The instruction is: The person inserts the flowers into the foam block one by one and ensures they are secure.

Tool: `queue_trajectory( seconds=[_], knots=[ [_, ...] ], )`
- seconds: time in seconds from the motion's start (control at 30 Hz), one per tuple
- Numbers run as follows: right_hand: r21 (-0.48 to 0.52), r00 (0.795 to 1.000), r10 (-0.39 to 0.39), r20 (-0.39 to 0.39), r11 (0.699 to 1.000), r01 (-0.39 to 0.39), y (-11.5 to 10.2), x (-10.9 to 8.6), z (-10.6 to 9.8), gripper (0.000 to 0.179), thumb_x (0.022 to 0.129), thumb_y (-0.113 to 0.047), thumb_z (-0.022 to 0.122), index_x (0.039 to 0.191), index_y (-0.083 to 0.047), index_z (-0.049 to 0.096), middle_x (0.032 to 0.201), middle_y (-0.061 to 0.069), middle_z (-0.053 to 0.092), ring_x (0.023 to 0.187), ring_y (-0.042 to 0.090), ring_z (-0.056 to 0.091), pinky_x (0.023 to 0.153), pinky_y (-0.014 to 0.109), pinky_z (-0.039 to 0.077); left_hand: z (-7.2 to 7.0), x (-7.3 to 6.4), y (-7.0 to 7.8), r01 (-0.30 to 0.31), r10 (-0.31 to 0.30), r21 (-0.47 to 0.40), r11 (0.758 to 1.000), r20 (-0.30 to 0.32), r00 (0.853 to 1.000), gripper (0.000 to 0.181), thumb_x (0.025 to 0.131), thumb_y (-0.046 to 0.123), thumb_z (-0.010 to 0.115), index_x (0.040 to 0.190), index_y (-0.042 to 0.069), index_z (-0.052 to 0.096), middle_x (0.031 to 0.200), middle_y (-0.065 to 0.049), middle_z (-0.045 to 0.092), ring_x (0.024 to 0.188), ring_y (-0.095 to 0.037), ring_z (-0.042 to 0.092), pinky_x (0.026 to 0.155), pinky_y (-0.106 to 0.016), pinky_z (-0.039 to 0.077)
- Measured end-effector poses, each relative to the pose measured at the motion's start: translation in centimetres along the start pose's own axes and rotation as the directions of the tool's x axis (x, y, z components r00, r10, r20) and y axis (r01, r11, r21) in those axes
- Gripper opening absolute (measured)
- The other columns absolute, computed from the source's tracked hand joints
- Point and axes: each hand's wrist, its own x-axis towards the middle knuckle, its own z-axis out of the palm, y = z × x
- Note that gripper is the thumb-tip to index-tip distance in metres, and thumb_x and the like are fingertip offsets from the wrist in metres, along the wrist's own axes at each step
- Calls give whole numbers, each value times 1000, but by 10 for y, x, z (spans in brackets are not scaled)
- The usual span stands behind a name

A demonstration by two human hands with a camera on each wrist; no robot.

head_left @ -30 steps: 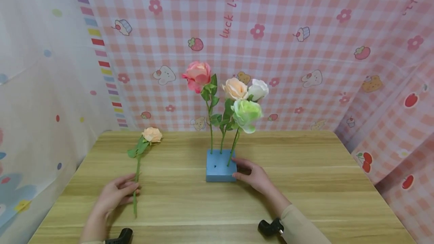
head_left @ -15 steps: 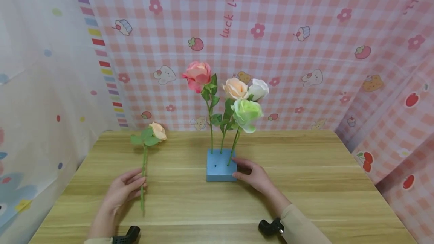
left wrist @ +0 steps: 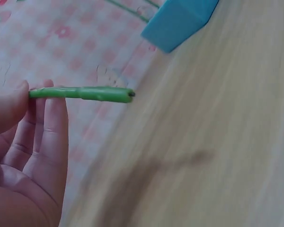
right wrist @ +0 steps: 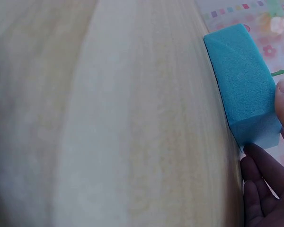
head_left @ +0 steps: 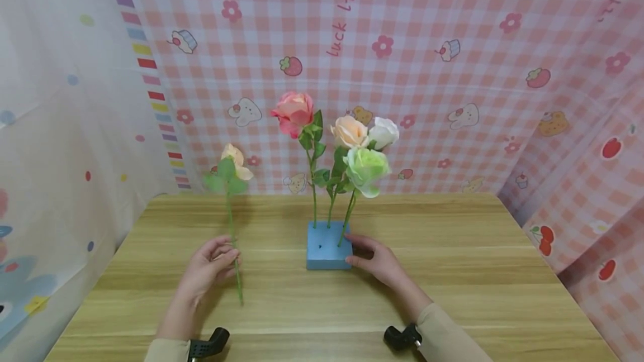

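Note:
My left hand (head_left: 208, 267) pinches the green stem of a peach rose (head_left: 235, 162) between thumb and fingers, over the left part of the table. The flower stands nearly upright, and the stem's cut end (left wrist: 125, 95) sticks out past the fingers in the left wrist view. My right hand (head_left: 377, 261) holds the right side of a blue foam block (head_left: 327, 261), thumb and fingers on its edges. Rising from the block are a pink rose (head_left: 294, 113), a second peach rose (head_left: 349, 131), a white rose (head_left: 384, 132) and a green rose (head_left: 366, 169). A small dark hole (head_left: 320, 246) shows in its top.
The wooden table (head_left: 453, 295) reaches back to a pink checked cloth (head_left: 427, 88). A pale cloth (head_left: 60, 127) hangs along the left side. Black devices sit at both wrists, such as the right one (head_left: 401, 338).
My left hand has moved right and slightly away from me, raising the peach rose from low over the table to nearly upright. The right hand and the block have stayed put.

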Motion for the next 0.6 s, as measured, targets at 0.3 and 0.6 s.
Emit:
queue_trajectory(
  seconds=[0.3,0.6],
  knots=[
    [6,1000,3,-3,1000,-3,-2,-1,0,50,88,-18,77,135,-9,61,134,11,61,122,31,57,102,48,44,34,16,8,-59,58,16,998,24,998,26,92,-6,65,114,3,55,90,1,66,85,-18,71,76,-38,60],
    [16,1000,0,2,1000,0,-8,-3,-1,51,88,-16,77,135,-7,61,133,13,61,121,31,57,102,49,45,68,31,15,-163,163,7,987,41,986,28,89,-14,63,112,-13,47,88,-7,65,81,-20,71,75,-39,60]
  ],
)
